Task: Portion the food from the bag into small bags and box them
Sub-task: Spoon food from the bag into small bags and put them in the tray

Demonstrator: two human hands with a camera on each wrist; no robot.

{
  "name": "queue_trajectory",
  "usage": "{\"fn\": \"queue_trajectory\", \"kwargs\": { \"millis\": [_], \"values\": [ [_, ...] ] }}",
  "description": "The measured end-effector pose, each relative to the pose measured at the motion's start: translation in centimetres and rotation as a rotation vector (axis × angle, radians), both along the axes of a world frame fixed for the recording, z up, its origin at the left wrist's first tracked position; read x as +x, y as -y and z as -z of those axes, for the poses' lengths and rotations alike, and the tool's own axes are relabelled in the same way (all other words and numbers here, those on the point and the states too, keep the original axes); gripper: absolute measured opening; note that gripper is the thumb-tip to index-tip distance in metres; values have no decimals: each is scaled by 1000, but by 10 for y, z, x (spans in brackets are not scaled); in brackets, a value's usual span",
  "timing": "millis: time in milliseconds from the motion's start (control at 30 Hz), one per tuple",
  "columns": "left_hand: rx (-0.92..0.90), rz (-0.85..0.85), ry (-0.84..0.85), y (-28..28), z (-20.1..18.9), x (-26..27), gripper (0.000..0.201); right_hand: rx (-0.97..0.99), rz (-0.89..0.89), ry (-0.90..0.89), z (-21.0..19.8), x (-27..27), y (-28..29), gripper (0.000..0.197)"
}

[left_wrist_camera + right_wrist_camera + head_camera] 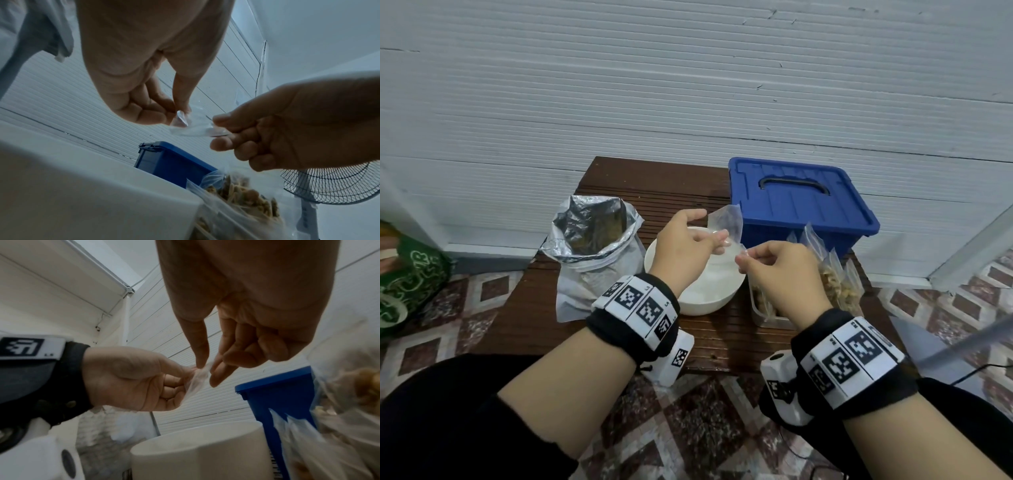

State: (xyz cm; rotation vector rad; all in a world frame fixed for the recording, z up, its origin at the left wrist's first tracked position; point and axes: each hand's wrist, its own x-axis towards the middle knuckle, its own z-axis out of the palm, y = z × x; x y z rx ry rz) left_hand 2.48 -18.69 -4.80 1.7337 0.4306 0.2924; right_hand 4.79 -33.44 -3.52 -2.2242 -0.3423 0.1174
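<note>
Left hand (pixel 681 245) and right hand (pixel 779 270) each pinch edge of empty small bag (pixel 726 224), 2 grips pulling mouth apart above white bowl (pixel 709 301), mid-surface. Foil bag (pixel 592 240) open near left edge, ready for scooping. Filled bags (pixel 839 284) wait upright in clear tub at right edge beside blue box (pixel 798 202), lid on.

The head camera looks forward and down from above onto a small table (pixel 619 178) set against a ribbed wall (pixel 688 85), taking in both forearms from behind. The left wrist camera sits low under the left hand (pixel 144 73), close to it, and faces up and right past a bowl (pixel 82 186) toward a fan (pixel 333 183). The right wrist camera sits close under the right hand (pixel 246 305) and faces up and left toward the wall corner. All three views share the two hands meeting, the bowl, the blue box (pixel 798 202) and the filled bags (pixel 839 277).
</note>
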Motion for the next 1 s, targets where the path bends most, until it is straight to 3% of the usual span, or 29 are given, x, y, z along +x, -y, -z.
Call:
{"fn": "queue_trajectory", "kwargs": {
  "millis": [133,333,433,567,667,800,1000],
  "values": [
    [-15,-3,-9,1,2,-1,51,190,51,-84,-1,0,0,10],
    [128,42,-45,0,0,0,87,91,29,-5,-5,7,7,11],
    [339,121,75,-1,-2,-3,96,6,15,92,-9,5,9,16],
    [758,406,233,-6,-4,-6,109,52,43,151,-12,5,11,23],
    [939,498,233,-9,2,-5,103,136,19,104,-14,5,13,28],
    [928,473,271,-13,3,-6,83,183,5,57,-14,6,15,33],
    [842,474,257,-9,0,-7,73,243,-18,22,-16,3,13,31]
  ]
}}
